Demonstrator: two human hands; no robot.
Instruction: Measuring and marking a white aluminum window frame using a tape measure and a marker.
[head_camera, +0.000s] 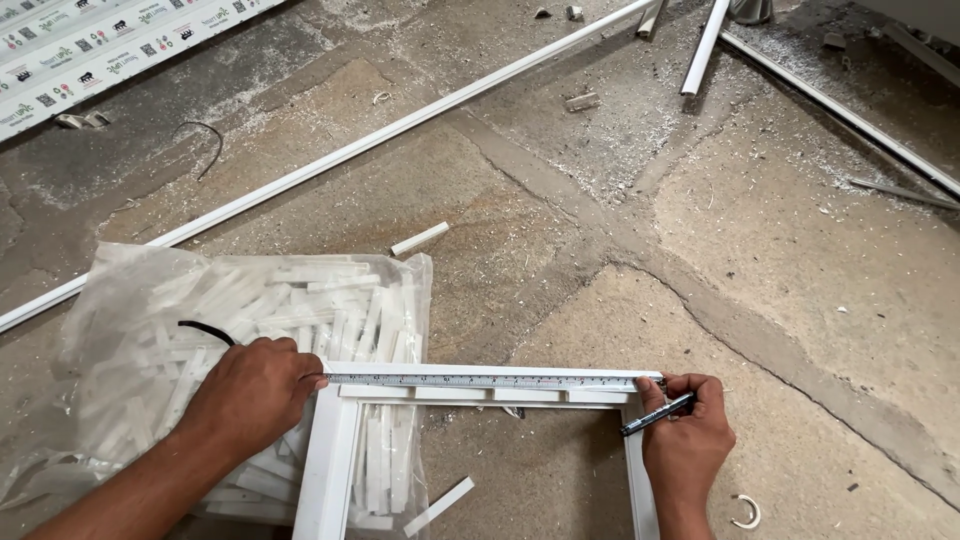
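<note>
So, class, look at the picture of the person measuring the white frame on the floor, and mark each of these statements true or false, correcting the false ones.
1. A measuring tape lies along the top bar of the white frame. True.
2. The right hand holds a hammer. False: it holds a black pen at the tape's right end.
3. The left hand rests at the tape's left end. True.
4. The clear plastic bag is filled with red screws. False: it holds short white strips.
5. A long white strip lies on the concrete floor beyond the bag. True.
</note>
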